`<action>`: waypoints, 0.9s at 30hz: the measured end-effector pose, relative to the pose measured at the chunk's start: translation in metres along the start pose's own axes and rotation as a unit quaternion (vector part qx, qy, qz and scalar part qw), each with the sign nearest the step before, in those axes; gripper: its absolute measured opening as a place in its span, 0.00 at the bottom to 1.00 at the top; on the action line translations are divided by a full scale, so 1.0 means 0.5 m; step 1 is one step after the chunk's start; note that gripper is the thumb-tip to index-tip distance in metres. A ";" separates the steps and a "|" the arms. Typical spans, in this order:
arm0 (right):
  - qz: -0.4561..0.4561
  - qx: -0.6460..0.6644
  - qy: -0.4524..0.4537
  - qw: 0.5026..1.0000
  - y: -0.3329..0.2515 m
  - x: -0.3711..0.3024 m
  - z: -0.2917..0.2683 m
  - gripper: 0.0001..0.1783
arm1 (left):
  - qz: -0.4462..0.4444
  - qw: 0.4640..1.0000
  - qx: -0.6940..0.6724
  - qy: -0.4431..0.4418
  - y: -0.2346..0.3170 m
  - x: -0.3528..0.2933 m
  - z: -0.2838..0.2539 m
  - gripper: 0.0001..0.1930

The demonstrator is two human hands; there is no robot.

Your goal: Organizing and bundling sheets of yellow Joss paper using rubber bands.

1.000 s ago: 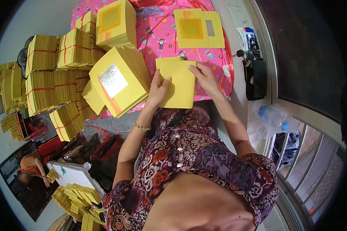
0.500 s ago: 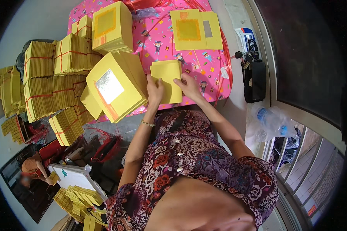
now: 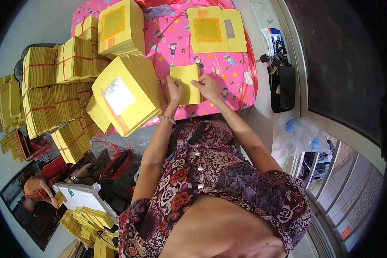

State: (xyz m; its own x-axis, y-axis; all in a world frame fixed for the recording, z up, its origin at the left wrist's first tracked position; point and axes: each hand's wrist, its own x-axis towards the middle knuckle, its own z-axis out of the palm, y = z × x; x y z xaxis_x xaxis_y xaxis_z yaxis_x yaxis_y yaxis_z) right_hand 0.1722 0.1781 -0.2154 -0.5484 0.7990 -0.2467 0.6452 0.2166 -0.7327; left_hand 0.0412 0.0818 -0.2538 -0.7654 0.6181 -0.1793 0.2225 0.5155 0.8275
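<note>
A folded piece of yellow paper point(image 3: 187, 79) lies near the front edge of the pink-covered table, between my two hands. My left hand point(image 3: 174, 91) grips its left side, with the thumb along the edge. On the opposite side my right hand point(image 3: 208, 87) pinches the paper's right edge, fingers curled. How many layers the paper has is hard to make out. Just left of my left hand leans a thick stack of yellow sheets point(image 3: 144, 88), its top sheet bearing a silvery square with an orange strip.
Another tall stack of yellow sheets point(image 3: 135, 36) stands behind, with red-tied bundles point(image 3: 38, 71) at the left. Printed yellow sheets point(image 3: 234, 41) lie on the pink cover point(image 3: 170, 64) at the back right. A black case point(image 3: 283, 90) sits beyond the table's right side. Another person point(image 3: 36, 187) is at lower left.
The paper between my hands now looks shorter and squarer, its near edge farther from me. My right hand has moved slightly down along its edge. The whole view has shifted a little.
</note>
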 end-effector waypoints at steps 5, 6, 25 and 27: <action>-0.199 -0.102 0.080 0.971 -0.020 -0.007 -0.029 0.34 | -0.019 0.999 0.041 -0.007 0.016 -0.002 0.004 0.16; -0.198 -0.102 0.081 0.971 -0.015 -0.004 -0.032 0.34 | -0.018 0.999 0.040 -0.009 0.023 -0.003 0.006 0.16; -0.235 -0.095 0.025 0.967 -0.039 0.026 -0.061 0.30 | 0.021 0.959 -0.100 -0.264 0.227 -0.207 -0.215 0.20; -0.252 -0.090 0.021 0.963 -0.082 0.022 -0.085 0.29 | 0.122 0.970 -0.086 -0.190 0.230 -0.232 -0.249 0.14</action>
State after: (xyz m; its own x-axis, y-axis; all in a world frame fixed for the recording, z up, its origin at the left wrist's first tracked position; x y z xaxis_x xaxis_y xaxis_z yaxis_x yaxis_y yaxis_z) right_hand 0.1624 0.2021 -0.1611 -0.7961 0.5887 0.1405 0.3866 0.6732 -0.6303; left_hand 0.0805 -0.0045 -0.0718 -0.4166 0.9008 -0.1227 0.2402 0.2393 0.9408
